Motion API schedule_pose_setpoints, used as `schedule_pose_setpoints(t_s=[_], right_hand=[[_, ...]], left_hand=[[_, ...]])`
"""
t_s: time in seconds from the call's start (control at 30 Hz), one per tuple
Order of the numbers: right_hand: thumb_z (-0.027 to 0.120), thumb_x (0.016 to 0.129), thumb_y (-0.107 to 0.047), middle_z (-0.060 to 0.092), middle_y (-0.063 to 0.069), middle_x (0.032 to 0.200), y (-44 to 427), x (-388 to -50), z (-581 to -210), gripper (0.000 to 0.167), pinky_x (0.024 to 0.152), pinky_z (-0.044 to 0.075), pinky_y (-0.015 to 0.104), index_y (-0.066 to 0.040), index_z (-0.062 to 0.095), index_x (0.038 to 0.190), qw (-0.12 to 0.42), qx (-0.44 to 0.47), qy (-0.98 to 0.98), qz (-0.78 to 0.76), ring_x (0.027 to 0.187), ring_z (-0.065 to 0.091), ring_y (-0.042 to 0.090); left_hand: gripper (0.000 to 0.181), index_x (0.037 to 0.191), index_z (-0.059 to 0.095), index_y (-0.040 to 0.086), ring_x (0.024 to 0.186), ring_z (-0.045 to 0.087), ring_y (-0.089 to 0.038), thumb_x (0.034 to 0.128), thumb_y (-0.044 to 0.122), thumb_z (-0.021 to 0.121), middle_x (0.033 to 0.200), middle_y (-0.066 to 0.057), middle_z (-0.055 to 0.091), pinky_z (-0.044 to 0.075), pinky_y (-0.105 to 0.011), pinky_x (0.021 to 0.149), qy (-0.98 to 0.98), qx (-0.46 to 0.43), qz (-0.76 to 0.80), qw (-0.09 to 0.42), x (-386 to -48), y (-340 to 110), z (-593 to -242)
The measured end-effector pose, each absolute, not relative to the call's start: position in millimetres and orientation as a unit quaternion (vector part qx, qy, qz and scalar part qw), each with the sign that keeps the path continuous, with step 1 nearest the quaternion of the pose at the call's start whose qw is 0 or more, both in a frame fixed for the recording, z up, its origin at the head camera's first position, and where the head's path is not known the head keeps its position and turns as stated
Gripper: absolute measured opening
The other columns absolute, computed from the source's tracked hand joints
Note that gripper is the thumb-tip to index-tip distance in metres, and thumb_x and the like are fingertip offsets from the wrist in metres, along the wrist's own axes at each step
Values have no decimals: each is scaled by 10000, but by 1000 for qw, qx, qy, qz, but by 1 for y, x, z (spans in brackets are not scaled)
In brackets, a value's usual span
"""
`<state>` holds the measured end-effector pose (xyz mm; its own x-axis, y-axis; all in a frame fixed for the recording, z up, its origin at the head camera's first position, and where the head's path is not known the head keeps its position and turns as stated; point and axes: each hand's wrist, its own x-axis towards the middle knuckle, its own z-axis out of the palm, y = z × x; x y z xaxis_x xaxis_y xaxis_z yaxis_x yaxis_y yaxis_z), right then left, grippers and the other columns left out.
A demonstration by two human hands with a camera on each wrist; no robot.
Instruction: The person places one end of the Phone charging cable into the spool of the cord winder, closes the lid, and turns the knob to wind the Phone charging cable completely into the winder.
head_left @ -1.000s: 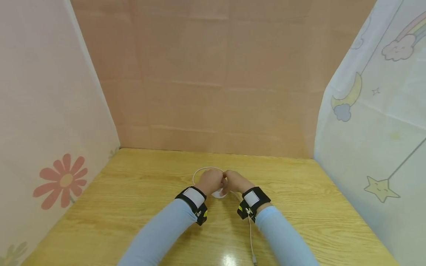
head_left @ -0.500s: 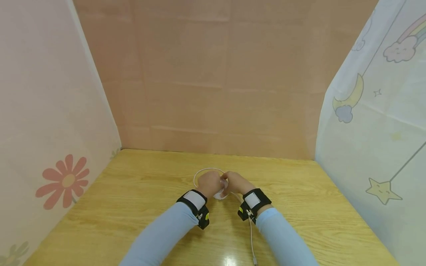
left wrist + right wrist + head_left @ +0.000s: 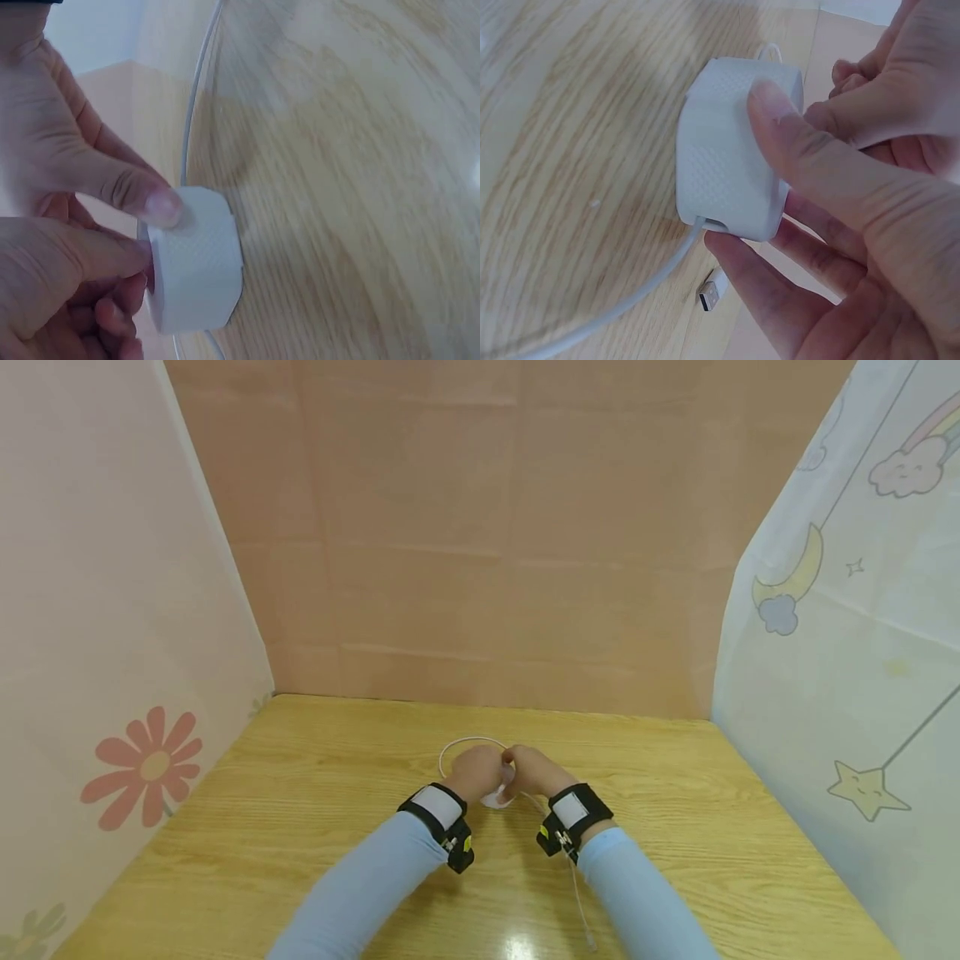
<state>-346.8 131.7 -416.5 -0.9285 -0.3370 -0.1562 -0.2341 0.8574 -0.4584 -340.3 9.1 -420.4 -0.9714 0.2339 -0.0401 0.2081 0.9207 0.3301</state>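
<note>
Right hand [image 3: 885,217] pinches the white case [image 3: 724,150], left hand [image 3: 56,274] curls in, grip unclear. Yanking could snag that five-o'clock cable [image 3: 577,893].

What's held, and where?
The right hand holds a white, faceted plastic block by its side wall; the left hand is at its end face, grip unclear.

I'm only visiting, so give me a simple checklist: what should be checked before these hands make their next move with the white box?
1. Right hand holds the box: ok, thumb pressed on its side.
2. Left hand has a firm grip: cannot tell, fingertips partly hidden at the box.
3. Cable leads out of the box's slot: ok.
4. USB plug unplugged: ok, metal end bare.
5. Cable free of knots: cannot tell, hands and box hide part.
</note>
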Motion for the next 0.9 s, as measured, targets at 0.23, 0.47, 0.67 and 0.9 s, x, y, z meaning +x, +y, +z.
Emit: schedule_pose_setpoints(t_s=[0.23, 0.47, 0.67, 0.9], right_hand=[[875, 690, -136, 635, 137, 1174, 133, -346, -411, 572, 907, 494, 411, 2, 622, 1184, 118, -168, 954, -219, 1061, 595, 279], [880, 678, -116, 640, 127, 1166, 131, -344, -410, 582, 939, 478, 423, 0, 622, 1187, 123, -149, 954, -228, 1064, 597, 271], [889, 666, -126, 642, 119, 1159, 130, -343, -412, 623, 922, 486, 424, 0, 610, 1209, 119, -144, 956, -225, 1041, 604, 261], [888, 660, -100, 655, 93, 1065, 129, -346, -415, 608, 827, 511, 381, 10, 613, 1190, 124, -140, 951, -245, 909, 607, 218]], left_hand=[[136, 805, 677, 94, 608, 522, -112, 931, 129, 639, 722, -15, 604, 413, -267, 525, 973, 190, 120, 46, -345, 2, -417], [139, 864, 708, 117, 675, 582, -119, 952, 127, 601, 838, -22, 662, 442, -265, 556, 963, 249, 95, 26, -350, -3, -421], [117, 904, 754, 193, 785, 626, -97, 917, 136, 653, 890, 33, 685, 487, -232, 654, 939, 336, 28, -62, -353, -11, -427], [150, 904, 760, 282, 852, 631, -68, 890, 161, 672, 921, 76, 684, 493, -195, 753, 888, 436, -19, -146, -359, -17, -434]])
